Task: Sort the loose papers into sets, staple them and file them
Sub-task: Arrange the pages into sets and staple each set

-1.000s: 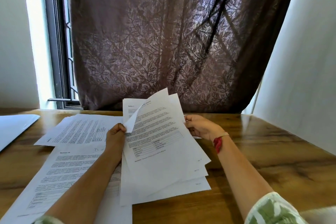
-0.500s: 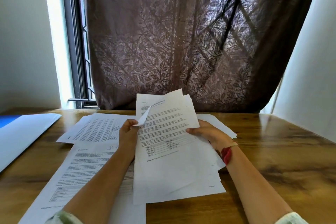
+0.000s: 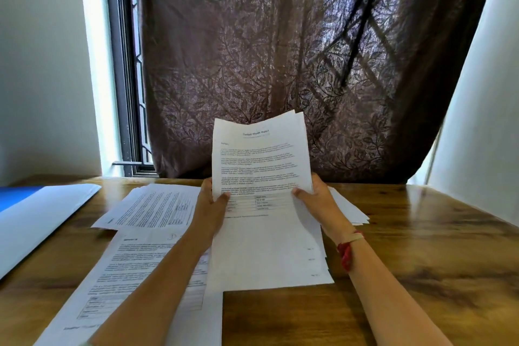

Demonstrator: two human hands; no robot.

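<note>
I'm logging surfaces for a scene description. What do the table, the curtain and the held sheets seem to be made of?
The table looks like wood or wood-look laminate, glossy: brown grain, window glare. The curtain seems thin woven fabric, leaf-patterned: light and bar shadows show through. The held sheets look like matte white printer paper: thin, fanned edges, black print.

1. Bench [image 3: 421, 275], right half: bare wood is shown, and passage is left beside the white wall [image 3: 477, 121].
2. Left half: covered by printed sheets [image 3: 151, 205] and a white folder [image 3: 42, 222].
3. Centre: blocked by the held stack [image 3: 261, 166], raised upright.
4. Far edge: closed off by the curtain [image 3: 280, 64].
</note>
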